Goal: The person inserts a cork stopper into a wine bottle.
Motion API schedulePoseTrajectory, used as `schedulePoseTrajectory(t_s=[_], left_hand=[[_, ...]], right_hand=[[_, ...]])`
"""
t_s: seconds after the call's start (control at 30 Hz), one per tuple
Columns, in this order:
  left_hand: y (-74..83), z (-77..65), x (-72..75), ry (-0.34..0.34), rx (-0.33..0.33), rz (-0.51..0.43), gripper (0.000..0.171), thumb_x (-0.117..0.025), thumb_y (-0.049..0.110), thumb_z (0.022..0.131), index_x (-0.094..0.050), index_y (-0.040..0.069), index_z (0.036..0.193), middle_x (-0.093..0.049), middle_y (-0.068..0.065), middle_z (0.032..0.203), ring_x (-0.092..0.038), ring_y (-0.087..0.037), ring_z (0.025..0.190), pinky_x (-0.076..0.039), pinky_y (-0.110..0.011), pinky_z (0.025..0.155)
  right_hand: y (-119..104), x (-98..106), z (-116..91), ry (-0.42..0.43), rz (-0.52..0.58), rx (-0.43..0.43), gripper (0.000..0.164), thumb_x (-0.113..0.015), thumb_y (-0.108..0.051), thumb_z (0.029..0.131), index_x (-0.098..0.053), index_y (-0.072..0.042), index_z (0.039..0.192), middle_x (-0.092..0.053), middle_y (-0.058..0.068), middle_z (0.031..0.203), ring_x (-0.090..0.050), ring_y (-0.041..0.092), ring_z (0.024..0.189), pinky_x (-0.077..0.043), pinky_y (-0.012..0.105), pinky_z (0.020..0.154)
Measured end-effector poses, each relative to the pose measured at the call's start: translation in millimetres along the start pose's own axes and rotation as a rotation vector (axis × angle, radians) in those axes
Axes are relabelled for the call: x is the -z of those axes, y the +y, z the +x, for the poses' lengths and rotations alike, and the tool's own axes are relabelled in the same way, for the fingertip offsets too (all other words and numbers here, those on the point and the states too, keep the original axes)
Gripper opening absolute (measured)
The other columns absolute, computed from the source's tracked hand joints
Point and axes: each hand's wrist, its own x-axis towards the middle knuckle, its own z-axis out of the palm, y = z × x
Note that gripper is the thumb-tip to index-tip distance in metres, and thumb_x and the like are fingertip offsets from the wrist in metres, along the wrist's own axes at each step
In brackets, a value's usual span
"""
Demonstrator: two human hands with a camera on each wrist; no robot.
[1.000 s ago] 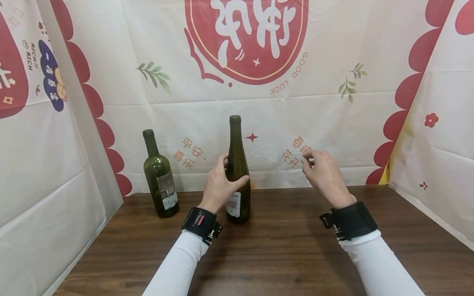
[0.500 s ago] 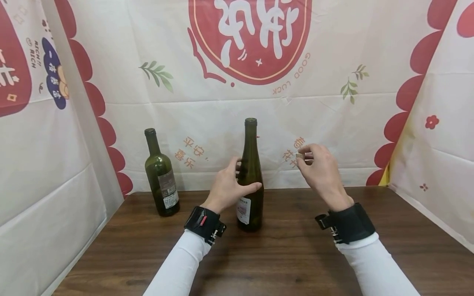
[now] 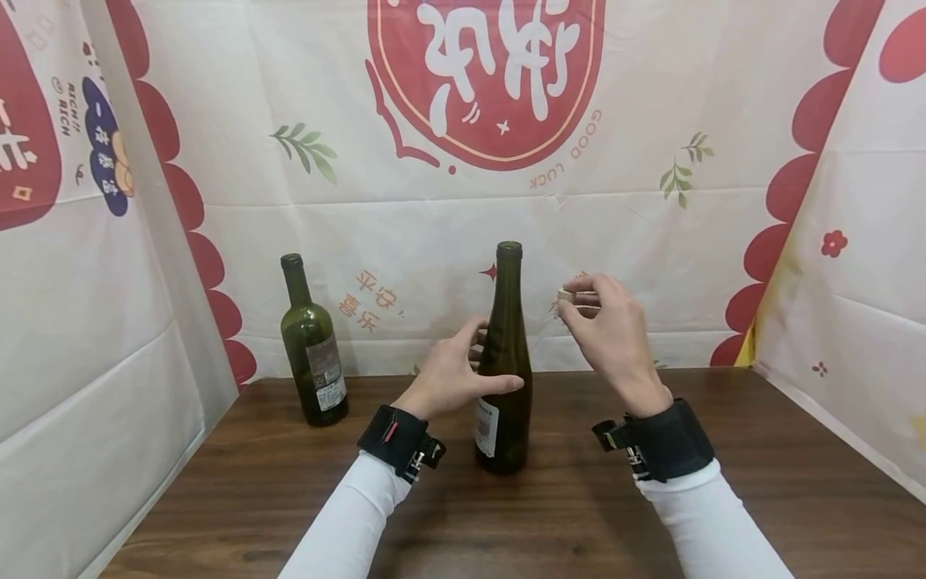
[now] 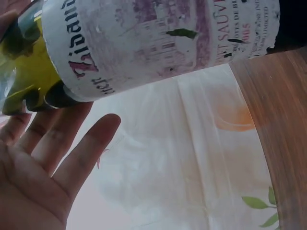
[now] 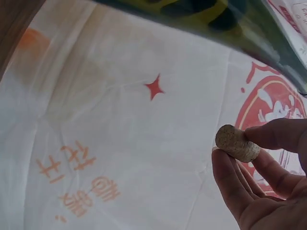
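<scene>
gripping tall green bottle (image 3: 511, 338) round body with left hand (image 3: 450, 378), upright over table (image 3: 521, 531), contact unclear | pinching cork (image 5: 235, 143) in right hand (image 3: 615, 338), beside bottle's neck, apart | judging bottle rigid, slick, breakable: best held round body | judging cork light, slightly springy: best pinched by sides

dark green bottles (image 3: 510, 338), speckled tan cork (image 5: 236, 143), brown wood-grained table (image 3: 535, 523), red-printed cream cloth (image 3: 622, 233)

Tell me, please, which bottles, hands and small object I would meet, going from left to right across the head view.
Standing bottle, left hand, second bottle, cork, right hand.
</scene>
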Motion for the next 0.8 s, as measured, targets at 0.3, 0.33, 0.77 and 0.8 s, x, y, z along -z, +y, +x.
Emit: schedulePoseTrajectory(t_s=[0.3, 0.33, 0.77, 0.8], left_hand=[[1.3, 1.1, 3.5, -0.129, -0.048, -0.132, 0.074, -0.088, 0.033, 0.086, -0.052, 0.024, 0.150, -0.070, 0.004, 0.125, -0.067, -0.018, 0.120, -0.058, -0.037, 0.094], [1.3, 1.2, 4.2, -0.153, -0.061, -0.155, 0.072, -0.088, 0.031, 0.087, -0.052, 0.024, 0.149, -0.070, 0.004, 0.124, -0.067, -0.017, 0.120, -0.058, -0.036, 0.095], [2.9, 0.5, 3.3, -0.346, -0.113, -0.244, 0.082, -0.083, 0.029, 0.088, -0.044, 0.017, 0.159, -0.066, 0.000, 0.133, -0.061, -0.014, 0.126, -0.057, -0.039, 0.098], [2.5, 0.7, 3.2, -0.360, -0.116, -0.261, 0.084, -0.083, 0.027, 0.088, -0.043, 0.016, 0.160, -0.066, -0.001, 0.133, -0.061, -0.015, 0.125, -0.057, -0.039, 0.098]], right_hand=[[-14.6, -3.0, -0.8, 0.059, 0.051, 0.003, 0.024, -0.068, -0.007, 0.103, -0.067, 0.003, 0.125, -0.065, 0.021, 0.119, -0.069, 0.039, 0.112, -0.056, 0.051, 0.097], [-15.6, -3.3, -0.7, 0.065, 0.059, 0.006, 0.024, -0.068, -0.007, 0.103, -0.067, 0.003, 0.126, -0.065, 0.021, 0.120, -0.069, 0.039, 0.112, -0.056, 0.050, 0.098], [-30.2, 2.1, 1.5, 0.138, 0.136, 0.016, 0.026, -0.070, -0.008, 0.103, -0.068, 0.002, 0.127, -0.067, 0.017, 0.124, -0.070, 0.032, 0.114, -0.055, 0.045, 0.100], [-31.7, 1.8, 2.1, 0.144, 0.141, 0.015, 0.026, -0.071, -0.009, 0.103, -0.068, 0.002, 0.127, -0.067, 0.016, 0.124, -0.071, 0.031, 0.114, -0.055, 0.044, 0.100]])
